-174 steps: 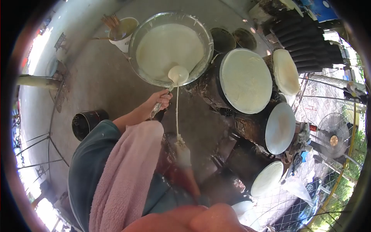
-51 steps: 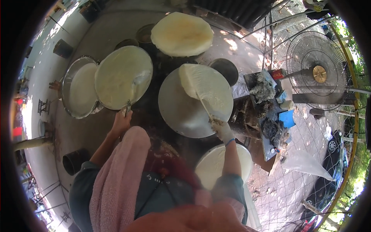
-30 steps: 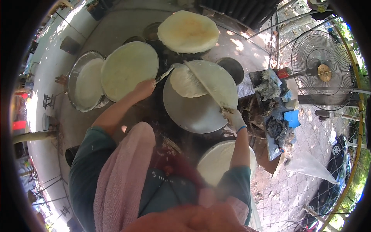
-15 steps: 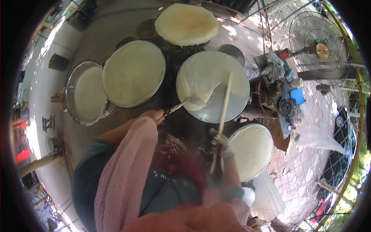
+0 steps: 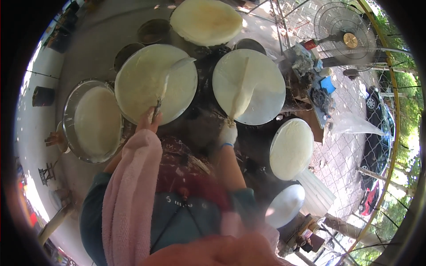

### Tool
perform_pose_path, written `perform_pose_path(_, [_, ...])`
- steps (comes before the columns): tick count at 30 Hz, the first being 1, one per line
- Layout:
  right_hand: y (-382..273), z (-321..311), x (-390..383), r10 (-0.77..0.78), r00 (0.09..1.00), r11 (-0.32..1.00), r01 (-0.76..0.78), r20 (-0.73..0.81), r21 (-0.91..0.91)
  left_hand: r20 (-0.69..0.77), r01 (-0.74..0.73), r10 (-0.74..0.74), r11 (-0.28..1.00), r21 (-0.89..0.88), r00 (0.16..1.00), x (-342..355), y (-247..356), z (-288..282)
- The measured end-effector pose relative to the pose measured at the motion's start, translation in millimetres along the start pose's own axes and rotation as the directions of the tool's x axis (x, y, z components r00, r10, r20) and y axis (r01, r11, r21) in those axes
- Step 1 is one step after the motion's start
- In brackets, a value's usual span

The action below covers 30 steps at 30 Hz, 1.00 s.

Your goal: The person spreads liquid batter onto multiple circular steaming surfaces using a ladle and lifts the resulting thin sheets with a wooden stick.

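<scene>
My left hand (image 5: 150,119), partly hidden by a pink towel (image 5: 128,195), grips the handle of a batter-coated ladle (image 5: 177,66), whose head lies over the left griddle (image 5: 135,88), covered in pale batter. My right hand (image 5: 228,133), in a whitish glove, grips a long stick (image 5: 245,73) at the near edge of the middle griddle (image 5: 268,108). Its lower part is thick with batter. A partial layer of batter spreads across that griddle.
A metal bowl of batter (image 5: 95,122) stands at left. A pale round sheet (image 5: 206,22) sits at the back. More round griddles (image 5: 290,148) stand at lower right, beside a wire fence (image 5: 350,173). A large fan (image 5: 344,40) and a cluttered stand (image 5: 306,62) are at upper right.
Since half a second ago, the ladle has moved left from the middle griddle to the left one. My gloved hand and stick have moved up and left. The view has shifted.
</scene>
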State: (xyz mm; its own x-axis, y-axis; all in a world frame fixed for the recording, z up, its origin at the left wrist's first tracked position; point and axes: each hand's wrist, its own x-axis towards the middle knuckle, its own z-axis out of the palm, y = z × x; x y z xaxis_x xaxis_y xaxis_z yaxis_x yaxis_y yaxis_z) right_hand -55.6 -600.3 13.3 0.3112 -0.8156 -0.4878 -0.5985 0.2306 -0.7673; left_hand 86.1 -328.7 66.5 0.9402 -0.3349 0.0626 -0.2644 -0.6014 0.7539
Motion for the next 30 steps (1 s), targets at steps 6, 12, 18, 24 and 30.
perform_pose_path(6, [47.9, -39.6, 47.3, -0.120, 0.993, 0.987, 0.119, 0.006, 0.104, -0.006, -0.043, 0.043, 0.999, 0.026, 0.999, -14.7, 15.6, 19.9])
perform_pose_path(12, [7.7, -75.1, -8.5, -0.200, 0.978, 0.803, 0.201, 0.064, -0.562, -0.014, -0.043, 0.044, 0.998, 0.043, 0.999, -46.6, 39.5, 34.0])
perform_pose_path(18, [-16.4, -142.2, 35.8, -0.078, 0.987, 0.991, 0.091, 0.138, -0.094, 0.042, 0.074, -0.069, 0.987, -0.144, 0.997, -63.8, 117.0, 49.3])
perform_pose_path(24, [34.8, -175.4, 32.9, -0.203, 0.949, 0.726, 0.312, 0.242, -0.613, 0.046, 0.133, -0.132, 0.990, -0.034, 0.990, -90.2, 141.2, 65.4])
perform_pose_path(30, [18.0, -220.4, 102.3, -0.215, 0.970, 0.925, 0.239, 0.111, -0.297, 0.077, 0.133, -0.127, 0.988, -0.076, 0.989, -87.7, 166.6, 76.7])
